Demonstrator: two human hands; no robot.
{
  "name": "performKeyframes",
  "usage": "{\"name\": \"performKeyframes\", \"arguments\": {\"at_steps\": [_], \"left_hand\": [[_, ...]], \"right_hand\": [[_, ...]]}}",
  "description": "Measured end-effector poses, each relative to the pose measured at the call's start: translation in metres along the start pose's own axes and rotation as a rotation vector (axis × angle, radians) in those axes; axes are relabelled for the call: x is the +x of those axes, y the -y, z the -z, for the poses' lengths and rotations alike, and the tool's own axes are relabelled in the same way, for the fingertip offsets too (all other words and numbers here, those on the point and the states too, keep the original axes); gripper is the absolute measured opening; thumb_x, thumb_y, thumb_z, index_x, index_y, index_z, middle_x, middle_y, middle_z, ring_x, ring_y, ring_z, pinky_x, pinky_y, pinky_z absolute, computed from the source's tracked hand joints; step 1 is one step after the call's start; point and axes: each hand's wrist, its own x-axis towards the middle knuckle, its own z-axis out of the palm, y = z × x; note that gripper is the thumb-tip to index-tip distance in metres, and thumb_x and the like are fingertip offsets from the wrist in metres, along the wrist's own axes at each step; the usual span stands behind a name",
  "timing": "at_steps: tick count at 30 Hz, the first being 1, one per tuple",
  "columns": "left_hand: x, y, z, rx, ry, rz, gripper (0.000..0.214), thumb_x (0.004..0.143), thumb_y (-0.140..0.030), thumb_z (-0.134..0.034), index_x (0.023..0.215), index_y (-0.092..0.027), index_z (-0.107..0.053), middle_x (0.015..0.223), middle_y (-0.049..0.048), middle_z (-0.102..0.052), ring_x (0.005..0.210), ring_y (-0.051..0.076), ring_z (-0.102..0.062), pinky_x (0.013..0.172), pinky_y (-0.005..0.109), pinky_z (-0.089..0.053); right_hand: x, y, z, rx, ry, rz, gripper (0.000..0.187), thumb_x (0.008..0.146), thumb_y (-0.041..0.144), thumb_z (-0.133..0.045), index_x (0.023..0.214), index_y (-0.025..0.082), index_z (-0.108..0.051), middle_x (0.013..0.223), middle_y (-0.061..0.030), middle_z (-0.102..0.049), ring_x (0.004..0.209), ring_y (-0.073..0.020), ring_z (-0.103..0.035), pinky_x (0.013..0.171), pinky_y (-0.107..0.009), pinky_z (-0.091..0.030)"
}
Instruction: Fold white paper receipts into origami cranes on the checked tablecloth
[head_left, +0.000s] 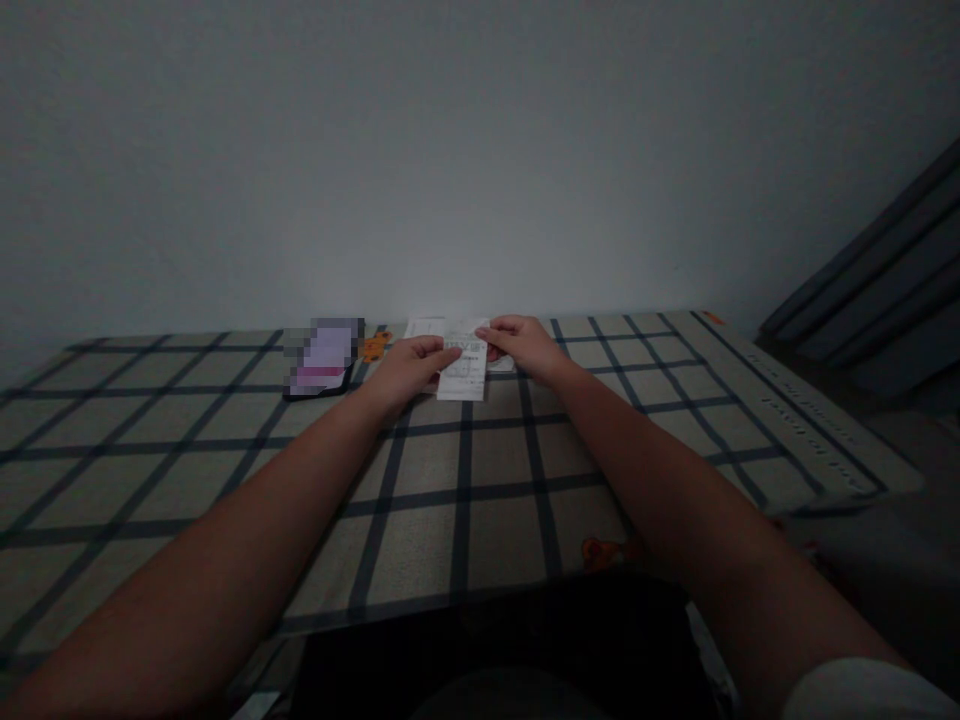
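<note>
A white printed paper slip (463,375) lies on the checked cloth (465,470) near the far wall. My left hand (409,368) rests on its left side, with the thumb and fingers pinched over the slip's edge. My right hand (521,342) grips the slip's upper right corner with closed fingers. More white paper (424,327) lies just behind the slip, partly hidden by both hands.
A phone (324,360) with a lit screen lies left of my left hand. A small orange thing (375,346) sits between phone and papers. A dark striped cloth (885,280) hangs at the right. The bed edge (817,440) drops off at the right.
</note>
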Motion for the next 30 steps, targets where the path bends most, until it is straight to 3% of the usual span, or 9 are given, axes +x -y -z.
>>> {"name": "performKeyframes", "arguments": {"at_steps": [3, 5, 7, 11, 14, 18, 21, 25, 30], "left_hand": [[0.002, -0.002, -0.002, -0.132, -0.082, -0.009, 0.026, 0.075, -0.036, -0.076, 0.086, -0.013, -0.070, 0.083, 0.0070, -0.074, 0.066, 0.015, -0.067, 0.064, 0.027, -0.053], [0.003, -0.005, -0.003, -0.244, -0.128, -0.018, 0.019, 0.075, -0.027, -0.075, 0.086, -0.013, -0.070, 0.083, 0.0062, -0.074, 0.066, 0.014, -0.067, 0.065, 0.026, -0.054], [0.004, -0.009, -0.004, -0.315, -0.143, -0.013, 0.013, 0.077, -0.019, -0.071, 0.088, -0.013, -0.070, 0.083, 0.0056, -0.074, 0.065, 0.013, -0.067, 0.065, 0.024, -0.054], [0.003, -0.011, -0.005, -0.330, -0.148, 0.006, 0.007, 0.078, -0.015, -0.069, 0.085, -0.012, -0.069, 0.078, 0.0055, -0.073, 0.061, 0.011, -0.066, 0.060, 0.020, -0.054], [0.003, -0.008, -0.004, -0.293, -0.143, 0.018, 0.005, 0.078, -0.016, -0.070, 0.081, -0.013, -0.068, 0.074, 0.0036, -0.071, 0.054, 0.008, -0.061, 0.055, 0.017, -0.051], [0.003, -0.005, -0.003, -0.201, -0.077, 0.037, 0.010, 0.079, -0.017, -0.067, 0.087, -0.013, -0.070, 0.078, 0.0043, -0.073, 0.054, 0.007, -0.061, 0.056, 0.016, -0.052], [0.003, -0.005, -0.005, -0.193, -0.010, 0.026, 0.014, 0.079, -0.021, -0.064, 0.088, -0.012, -0.069, 0.086, 0.0098, -0.075, 0.063, 0.014, -0.067, 0.064, 0.026, -0.057], [0.001, -0.007, -0.006, -0.210, 0.066, 0.038, 0.020, 0.079, -0.029, -0.064, 0.087, -0.011, -0.066, 0.087, 0.0144, -0.075, 0.071, 0.022, -0.071, 0.069, 0.038, -0.060], [-0.001, -0.004, -0.005, 0.002, 0.022, 0.039, 0.025, 0.077, -0.036, -0.073, 0.082, -0.014, -0.064, 0.089, 0.0128, -0.076, 0.074, 0.019, -0.073, 0.069, 0.028, -0.056]], "right_hand": [[0.000, -0.002, 0.000, 0.029, -0.015, 0.029, 0.017, 0.088, 0.027, -0.061, 0.099, 0.016, -0.067, 0.073, -0.0011, -0.066, 0.061, -0.0099, -0.058, 0.063, -0.024, -0.051], [0.001, -0.005, 0.000, 0.070, 0.007, 0.052, 0.032, 0.086, 0.021, -0.061, 0.118, 0.019, -0.062, 0.082, -0.0009, -0.068, 0.064, -0.0099, -0.059, 0.064, -0.024, -0.053], [0.002, -0.008, -0.002, 0.093, 0.072, 0.048, 0.039, 0.084, 0.016, -0.061, 0.122, 0.022, -0.060, 0.091, -0.0017, -0.070, 0.070, -0.0105, -0.062, 0.068, -0.025, -0.054], [0.002, -0.012, -0.004, 0.038, 0.194, -0.009, 0.028, 0.080, 0.013, -0.061, 0.107, 0.018, -0.068, 0.094, -0.0035, -0.070, 0.077, -0.0116, -0.063, 0.074, -0.026, -0.054], [-0.001, -0.009, -0.003, -0.012, 0.212, 0.051, 0.024, 0.078, 0.025, -0.069, 0.100, 0.017, -0.070, 0.093, -0.0035, -0.067, 0.078, -0.0115, -0.060, 0.073, -0.024, -0.051], [-0.003, -0.004, 0.000, -0.121, 0.117, 0.128, 0.031, 0.085, 0.046, -0.062, 0.079, 0.016, -0.066, 0.082, -0.0021, -0.061, 0.074, -0.0117, -0.054, 0.066, -0.024, -0.047], [-0.003, -0.002, 0.002, -0.230, 0.028, 0.137, 0.040, 0.084, 0.053, -0.060, 0.066, 0.017, -0.058, 0.068, 0.0011, -0.052, 0.065, -0.0112, -0.047, 0.062, -0.025, -0.040], [-0.005, 0.001, 0.002, -0.313, -0.018, 0.099, 0.043, 0.082, 0.056, -0.061, 0.063, 0.017, -0.056, 0.062, 0.0026, -0.048, 0.061, -0.0109, -0.042, 0.059, -0.026, -0.033], [-0.004, 0.002, -0.001, -0.291, -0.038, 0.077, 0.037, 0.080, 0.051, -0.064, 0.066, 0.017, -0.057, 0.063, 0.0019, -0.051, 0.062, -0.0114, -0.045, 0.059, -0.026, -0.035]]}}
